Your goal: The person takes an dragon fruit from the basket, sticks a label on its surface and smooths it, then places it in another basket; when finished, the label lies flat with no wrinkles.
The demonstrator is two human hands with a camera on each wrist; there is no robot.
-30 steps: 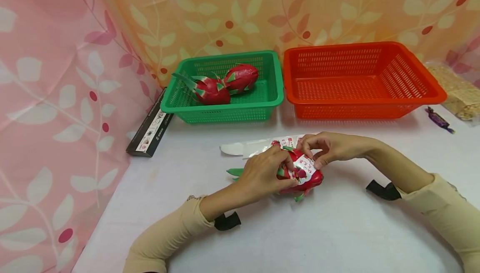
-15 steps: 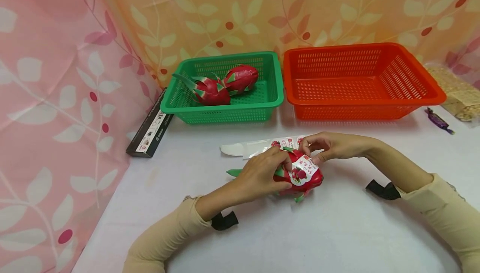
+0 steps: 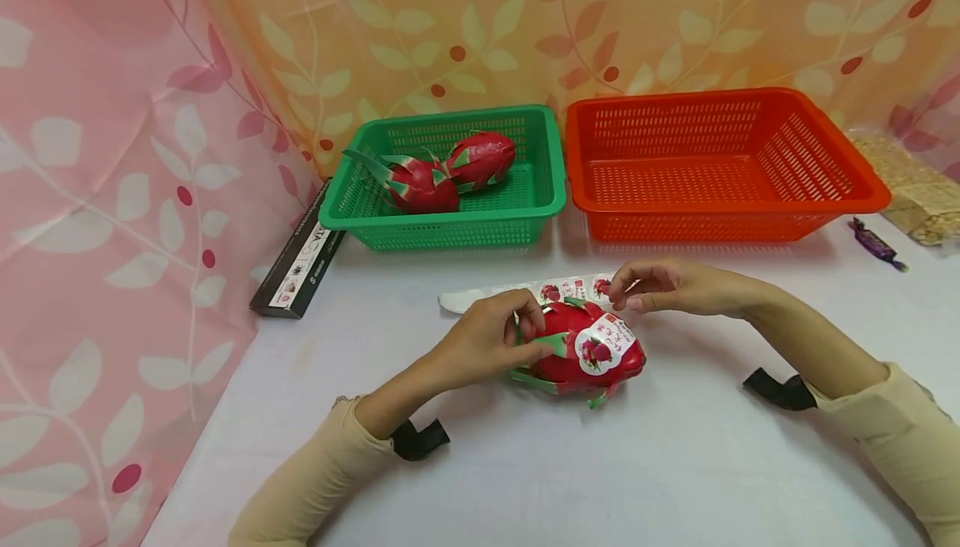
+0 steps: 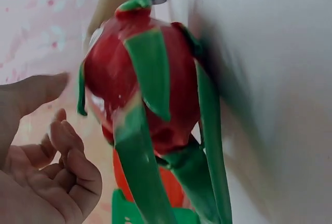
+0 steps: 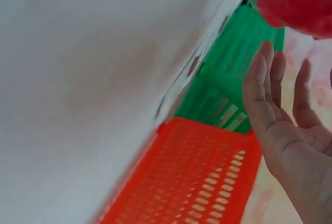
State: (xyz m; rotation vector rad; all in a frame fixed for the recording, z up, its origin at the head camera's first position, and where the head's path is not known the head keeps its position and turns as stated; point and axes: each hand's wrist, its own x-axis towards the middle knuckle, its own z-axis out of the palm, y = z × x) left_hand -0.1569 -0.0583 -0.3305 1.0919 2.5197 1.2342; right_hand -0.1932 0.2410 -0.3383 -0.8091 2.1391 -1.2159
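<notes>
A dragon fruit [image 3: 555,326] with green scales lies on the white table, a white printed sticker [image 3: 604,345] stuck on its upper side. At the fruit's left end my left hand [image 3: 495,334] hovers with loosely bent fingers; the left wrist view shows a gap between this hand [image 4: 46,167] and the fruit [image 4: 150,84]. My right hand [image 3: 678,287] is just beyond the fruit's far right side, holding nothing; its fingers look relaxed in the right wrist view. Behind the fruit lies a strip of similar stickers [image 3: 564,290], partly hidden.
At the back left, a green basket [image 3: 442,232] holds two dragon fruits [image 3: 482,161]. A red basket [image 3: 697,226] stands beside it on the right. A long black-and-white box [image 3: 294,268] lies at left; a purple-wrapped candy [image 3: 877,244] and a bagged snack [image 3: 918,188] at right.
Both hands have come away from the dragon fruit, the left one moving left and the right one slightly up and right. The sticker stays on the fruit, now fully uncovered.
</notes>
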